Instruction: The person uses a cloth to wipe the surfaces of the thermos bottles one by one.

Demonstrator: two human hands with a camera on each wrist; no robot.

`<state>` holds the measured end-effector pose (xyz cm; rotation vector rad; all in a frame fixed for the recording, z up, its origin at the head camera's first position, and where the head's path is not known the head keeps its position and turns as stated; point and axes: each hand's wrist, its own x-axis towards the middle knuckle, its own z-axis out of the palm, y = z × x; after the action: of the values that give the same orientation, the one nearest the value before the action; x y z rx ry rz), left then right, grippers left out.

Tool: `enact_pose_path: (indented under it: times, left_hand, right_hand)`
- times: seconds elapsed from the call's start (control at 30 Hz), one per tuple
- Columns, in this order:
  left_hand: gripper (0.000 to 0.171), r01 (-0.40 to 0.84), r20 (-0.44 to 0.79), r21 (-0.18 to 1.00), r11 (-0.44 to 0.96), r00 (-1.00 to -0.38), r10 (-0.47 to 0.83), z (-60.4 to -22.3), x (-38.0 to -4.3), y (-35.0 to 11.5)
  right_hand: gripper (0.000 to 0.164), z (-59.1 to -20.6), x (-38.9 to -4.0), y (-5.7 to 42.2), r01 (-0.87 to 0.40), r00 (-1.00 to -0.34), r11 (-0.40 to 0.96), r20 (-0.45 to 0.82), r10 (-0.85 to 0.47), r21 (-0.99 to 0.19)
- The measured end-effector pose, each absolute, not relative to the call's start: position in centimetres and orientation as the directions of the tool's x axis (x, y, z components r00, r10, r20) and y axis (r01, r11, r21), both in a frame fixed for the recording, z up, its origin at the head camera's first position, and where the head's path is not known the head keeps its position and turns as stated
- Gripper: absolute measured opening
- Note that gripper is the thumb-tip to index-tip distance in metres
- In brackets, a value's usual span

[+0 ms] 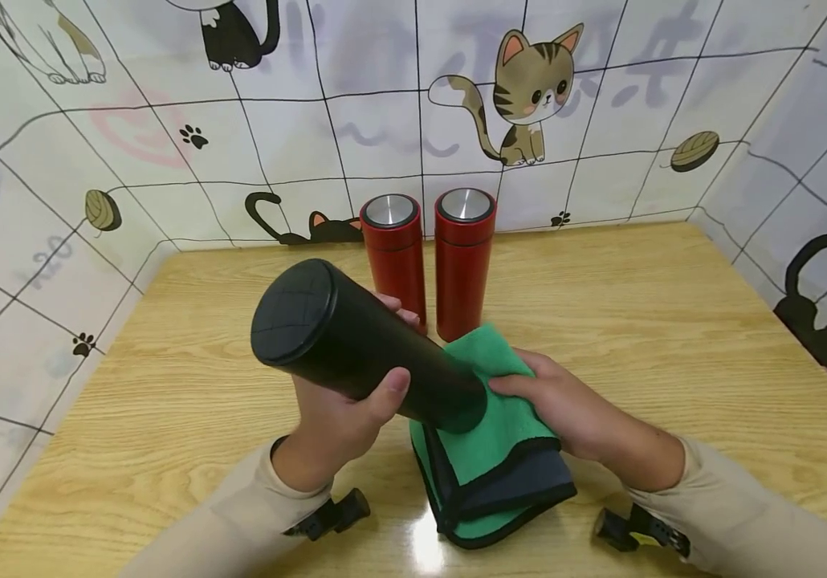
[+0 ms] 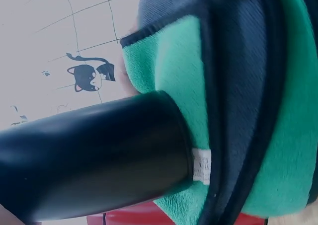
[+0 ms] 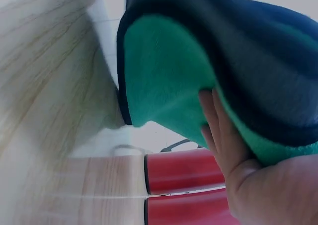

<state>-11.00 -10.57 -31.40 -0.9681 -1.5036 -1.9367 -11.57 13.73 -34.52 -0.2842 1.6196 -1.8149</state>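
Observation:
My left hand [image 1: 341, 425] grips a black thermos flask [image 1: 384, 345], its thumb along the near side and fingertips showing behind. The flask is tilted, with its wide dark end raised to the left. A folded green and dark grey cloth [image 1: 489, 457] with black edging lies against the lower right end. My right hand [image 1: 572, 409] holds this cloth, thumb on top and the other fingers mostly behind it. In the left wrist view, the black flask [image 2: 99, 160] meets the green cloth [image 2: 179, 66] beside a small white label [image 2: 201, 165]. In the right wrist view, my fingers [image 3: 226, 130] press along the cloth's green side.
Two red thermos flasks with silver-topped lids, a left one [image 1: 395, 257] and a right one [image 1: 464, 265], stand upright side by side behind the black one. The wooden table [image 1: 637, 321] meets cat-printed wall panels [image 1: 370, 136] at the back and sides.

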Motion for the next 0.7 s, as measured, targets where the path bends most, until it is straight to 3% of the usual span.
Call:
enact_pose_path:
  times: [0.2,0.33,0.53,0.7]
  left_hand:
    - [0.061,0.787,0.815,0.569,-0.237,-0.578,0.038,-31.4,-11.1,-10.4]
    - [0.062,0.795,0.813,0.571,-0.206,-0.582,0.013,-31.0,-11.2,-10.6]
    - [0.063,0.817,0.821,0.540,-0.203,-0.564,-0.085,-30.5,-11.8,-12.2]
    - [0.067,0.800,0.786,0.587,-0.122,-0.600,-0.151,-29.3,-13.3,-15.0]
  right_hand:
    - [0.048,-34.5,-11.5,13.6,0.333,-0.764,0.004,-0.272,-0.585,-0.943]
    - [0.049,-34.2,-11.5,13.9,0.323,-0.756,0.009,-0.264,-0.599,-0.946]
    - [0.052,-34.4,-11.7,14.0,0.322,-0.744,0.075,-0.301,-0.596,-0.944]
    - [0.053,-34.6,-11.7,14.0,0.267,-0.704,0.125,-0.282,-0.651,-0.956]
